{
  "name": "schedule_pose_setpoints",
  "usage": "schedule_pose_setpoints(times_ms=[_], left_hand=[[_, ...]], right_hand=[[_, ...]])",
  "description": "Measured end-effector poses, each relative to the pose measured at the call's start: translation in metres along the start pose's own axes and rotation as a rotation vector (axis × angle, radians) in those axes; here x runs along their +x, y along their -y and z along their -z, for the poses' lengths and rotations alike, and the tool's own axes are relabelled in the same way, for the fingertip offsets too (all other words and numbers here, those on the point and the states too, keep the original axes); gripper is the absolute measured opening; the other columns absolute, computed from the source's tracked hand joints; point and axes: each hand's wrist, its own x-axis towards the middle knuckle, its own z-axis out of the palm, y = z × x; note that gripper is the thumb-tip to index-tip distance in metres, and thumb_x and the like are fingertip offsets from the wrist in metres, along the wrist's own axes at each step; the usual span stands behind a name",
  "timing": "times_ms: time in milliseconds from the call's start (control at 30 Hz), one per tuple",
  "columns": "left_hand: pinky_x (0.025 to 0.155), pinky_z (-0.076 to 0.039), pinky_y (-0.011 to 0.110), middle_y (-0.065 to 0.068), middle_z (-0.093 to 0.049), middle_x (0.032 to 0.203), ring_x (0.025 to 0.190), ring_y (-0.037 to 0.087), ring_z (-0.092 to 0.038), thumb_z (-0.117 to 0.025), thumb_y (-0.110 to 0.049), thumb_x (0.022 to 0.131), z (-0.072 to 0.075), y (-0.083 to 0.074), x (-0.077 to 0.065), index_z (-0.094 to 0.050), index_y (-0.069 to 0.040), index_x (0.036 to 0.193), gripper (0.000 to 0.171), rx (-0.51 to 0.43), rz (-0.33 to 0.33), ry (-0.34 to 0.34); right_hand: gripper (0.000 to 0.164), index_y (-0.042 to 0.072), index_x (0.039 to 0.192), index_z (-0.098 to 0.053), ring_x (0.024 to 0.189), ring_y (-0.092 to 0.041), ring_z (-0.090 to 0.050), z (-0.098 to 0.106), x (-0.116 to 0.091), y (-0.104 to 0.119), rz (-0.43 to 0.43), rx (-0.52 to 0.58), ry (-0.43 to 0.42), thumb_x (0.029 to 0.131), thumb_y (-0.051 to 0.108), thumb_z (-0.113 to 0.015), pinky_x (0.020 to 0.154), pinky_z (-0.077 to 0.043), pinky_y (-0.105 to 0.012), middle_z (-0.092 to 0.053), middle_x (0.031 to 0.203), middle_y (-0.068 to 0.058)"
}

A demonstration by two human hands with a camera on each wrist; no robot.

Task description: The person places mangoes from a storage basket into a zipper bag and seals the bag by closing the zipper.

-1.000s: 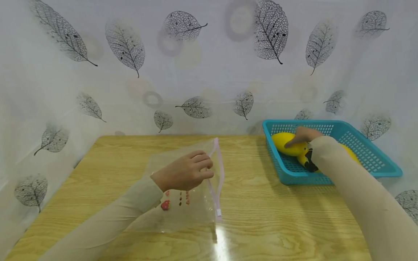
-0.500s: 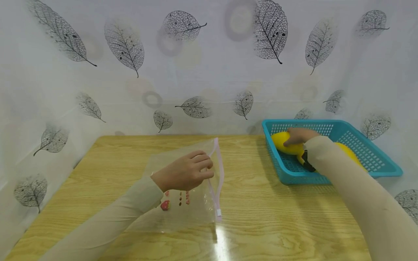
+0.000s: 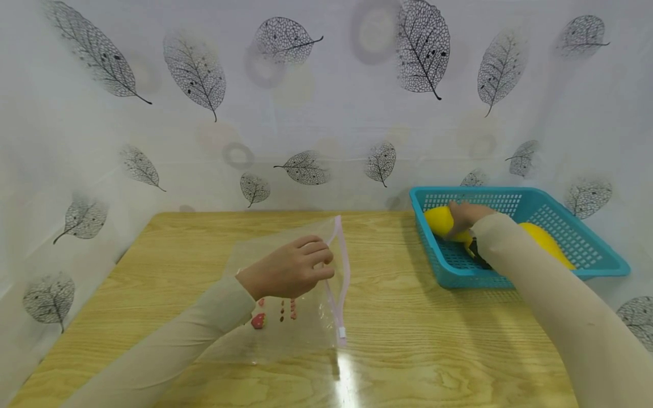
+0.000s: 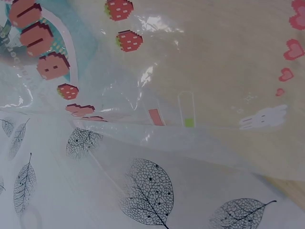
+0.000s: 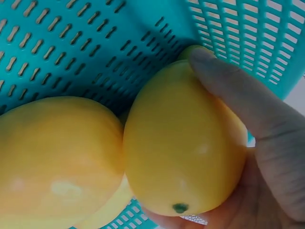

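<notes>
My left hand (image 3: 291,267) pinches the upper layer of a clear zip bag (image 3: 306,334) near its pink-edged mouth, lifting that side off the table. The bag has a white slider and printed strawberries and hearts, seen close up in the left wrist view. Inside a turquoise basket (image 3: 444,277), my right hand (image 3: 468,214) grips a yellow lemon (image 5: 186,143), its thumb along one side and fingers beneath. A small green stem end shows on this lemon. Another lemon (image 5: 57,157) lies right beside it, with part of a further yellow one below.
The basket stands at the back right of the wooden table (image 3: 408,340), perforated on its walls and floor. Behind the table hangs a pale curtain (image 3: 326,113) printed with dark leaves. My right forearm covers the basket's near side.
My right hand shifts slightly left and its fingers wrap further round the lemon. The left hand and the zip bag stay as they were.
</notes>
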Motion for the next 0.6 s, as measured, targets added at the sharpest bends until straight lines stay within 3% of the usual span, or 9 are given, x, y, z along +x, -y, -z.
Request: schedule_pose_setpoints(times_ms=[133, 300, 467, 600], left_hand=[[0.093, -0.048, 0.029, -0.001, -0.061, 0.088, 0.085, 0.016, -0.058, -0.040, -0.002, 0.084, -0.0006, -0.0001, -0.0005, -0.057, -0.015, 0.079, 0.023, 0.004, 0.004, 0.013], [0.093, -0.048, 0.029, -0.001, -0.061, 0.088, 0.085, 0.016, -0.058, -0.047, -0.002, 0.081, -0.0008, 0.0006, -0.0013, -0.058, -0.015, 0.081, 0.017, 0.001, 0.005, 0.017], [0.093, -0.048, 0.029, -0.001, -0.061, 0.088, 0.086, 0.016, -0.058, -0.054, -0.003, 0.078, -0.0011, 0.0010, -0.0013, -0.058, -0.015, 0.081, 0.013, -0.008, 0.007, 0.019], [0.093, -0.048, 0.029, -0.001, -0.062, 0.088, 0.086, 0.016, -0.058, -0.051, -0.003, 0.081, -0.0002, 0.0006, -0.0006, -0.059, -0.015, 0.081, 0.015, -0.018, 0.019, 0.027]], right_hand=[[0.092, -0.015, 0.136, -0.029, 0.123, -0.060, -0.030, -0.0015, 0.0009, 0.0005, 0.032, -0.057, -0.064, 0.074, 0.035, -0.075, 0.093, -0.038, -0.068, -0.024, 0.135, -0.046], [0.086, -0.015, 0.125, -0.045, 0.118, -0.060, -0.033, -0.0030, 0.0040, 0.0019, 0.067, -0.153, -0.124, 0.068, 0.039, -0.080, 0.091, -0.040, -0.068, -0.030, 0.129, -0.046], [0.083, -0.015, 0.124, -0.046, 0.120, -0.060, -0.033, -0.0047, 0.0085, 0.0018, 0.061, -0.164, -0.109, 0.070, 0.039, -0.079, 0.090, -0.041, -0.068, -0.030, 0.131, -0.046], [0.079, -0.015, 0.123, -0.046, 0.114, -0.057, -0.040, -0.0049, 0.0096, 0.0009, 0.066, -0.146, -0.112, 0.071, 0.035, -0.078, 0.086, -0.045, -0.064, -0.035, 0.128, -0.045]])
